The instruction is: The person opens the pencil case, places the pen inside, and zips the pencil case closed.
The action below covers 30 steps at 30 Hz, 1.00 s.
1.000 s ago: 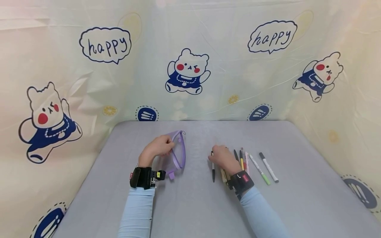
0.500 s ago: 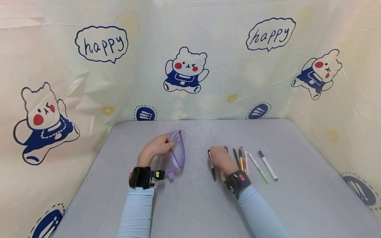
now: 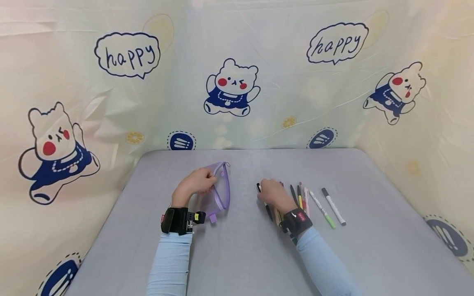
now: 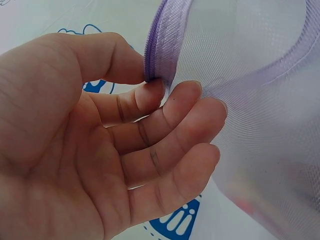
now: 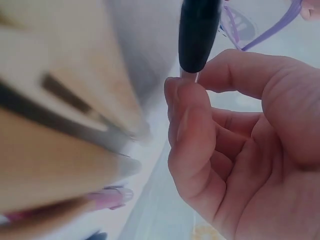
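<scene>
My left hand point(image 3: 196, 182) pinches the zippered edge of a see-through purple mesh pouch point(image 3: 227, 187), left of the table's middle. The left wrist view has thumb and forefinger on the purple zipper band point(image 4: 167, 45), the other fingers bent against the mesh. Among the pens to the right, my right hand point(image 3: 275, 194) pinches a slim pen point(image 3: 268, 211) with black ends and a pale barrel, tilted over the table. Up close in the right wrist view, the pen's dark end point(image 5: 200, 40) sticks out past thumb and fingertips; most of its barrel is hidden.
Beige pens point(image 5: 60, 170) lie just beside the right hand. Further right on the grey table point(image 3: 237, 255) are a yellow-and-black pen point(image 3: 300, 198), a pink pen point(image 3: 306, 201), a white pen with a green end point(image 3: 322, 209) and a white marker point(image 3: 334, 206). A printed curtain point(image 3: 285, 94) hangs behind.
The pen in my right hand has tilted, its near end swinging right toward the beige pens and its far end shifting slightly left. My left hand stays on the pouch.
</scene>
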{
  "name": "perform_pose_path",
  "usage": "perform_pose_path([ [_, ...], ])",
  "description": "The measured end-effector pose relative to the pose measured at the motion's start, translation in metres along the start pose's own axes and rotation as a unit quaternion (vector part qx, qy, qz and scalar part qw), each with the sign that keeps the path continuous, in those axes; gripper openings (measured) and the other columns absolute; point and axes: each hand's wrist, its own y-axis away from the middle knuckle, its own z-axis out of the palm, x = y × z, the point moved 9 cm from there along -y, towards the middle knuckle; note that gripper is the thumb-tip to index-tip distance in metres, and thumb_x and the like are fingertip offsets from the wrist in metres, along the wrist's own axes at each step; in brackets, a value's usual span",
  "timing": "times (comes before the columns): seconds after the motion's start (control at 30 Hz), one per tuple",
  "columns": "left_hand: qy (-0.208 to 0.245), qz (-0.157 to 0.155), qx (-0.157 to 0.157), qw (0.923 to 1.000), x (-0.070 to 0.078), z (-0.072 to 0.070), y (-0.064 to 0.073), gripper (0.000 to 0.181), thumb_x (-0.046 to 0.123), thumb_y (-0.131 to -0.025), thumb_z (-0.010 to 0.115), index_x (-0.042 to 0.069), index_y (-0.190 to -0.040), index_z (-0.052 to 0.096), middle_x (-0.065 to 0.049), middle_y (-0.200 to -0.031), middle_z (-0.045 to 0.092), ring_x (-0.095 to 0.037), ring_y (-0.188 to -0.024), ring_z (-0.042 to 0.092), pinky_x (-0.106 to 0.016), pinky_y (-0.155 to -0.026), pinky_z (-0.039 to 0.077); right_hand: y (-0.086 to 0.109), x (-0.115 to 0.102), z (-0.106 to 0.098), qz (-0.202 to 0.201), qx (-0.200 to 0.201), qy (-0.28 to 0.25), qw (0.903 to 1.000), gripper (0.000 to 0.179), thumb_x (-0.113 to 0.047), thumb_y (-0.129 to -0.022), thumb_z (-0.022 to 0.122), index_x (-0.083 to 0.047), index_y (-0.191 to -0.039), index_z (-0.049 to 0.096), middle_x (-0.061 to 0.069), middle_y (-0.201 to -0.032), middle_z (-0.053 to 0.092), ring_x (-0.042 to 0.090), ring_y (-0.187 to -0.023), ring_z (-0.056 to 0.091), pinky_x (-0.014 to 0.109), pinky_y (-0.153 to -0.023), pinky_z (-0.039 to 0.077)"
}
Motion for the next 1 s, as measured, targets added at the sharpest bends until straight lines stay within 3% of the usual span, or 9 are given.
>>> perform_pose_path([
  [0.33, 0.002, 0.003, 0.005, 1.0, 0.0, -0.003, 0.001, 0.013, 0.017, -0.093, 0.05, 0.008, -0.083, 0.052, -0.005, -0.075, 0.058, -0.017, -0.063, 0.053, -0.028, -0.057, 0.044, -0.003, -0.016, -0.017, -0.027, 0.01, -0.008, 0.9996, 0.011, -0.019, -0.09, 0.062, -0.008, -0.088, 0.06, 0.004, -0.068, 0.058, 0.017, -0.054, 0.055, 0.026, -0.045, 0.04],
  [0.7, 0.001, -0.001, 0.004, 1.0, -0.002, -0.001, 0.0, 0.013, 0.017, -0.093, 0.05, 0.009, -0.083, 0.052, -0.004, -0.075, 0.059, -0.017, -0.062, 0.053, -0.027, -0.057, 0.043, -0.012, -0.042, -0.019, -0.063, -0.016, -0.047, 0.9968, 0.013, -0.02, -0.091, 0.06, -0.01, -0.085, 0.06, 0.002, -0.066, 0.059, 0.014, -0.052, 0.055, 0.025, -0.044, 0.044],
  [1.0, 0.003, -0.003, 0.003, 1.0, -0.002, 0.001, -0.001, 0.014, 0.016, -0.093, 0.05, 0.009, -0.081, 0.052, -0.005, -0.076, 0.06, -0.017, -0.063, 0.054, -0.027, -0.057, 0.044, -0.023, -0.063, -0.024, -0.095, -0.013, -0.071, 0.9928, 0.015, -0.017, -0.09, 0.059, -0.007, -0.079, 0.06, 0.003, -0.06, 0.06, 0.014, -0.048, 0.057, 0.027, -0.044, 0.05],
])
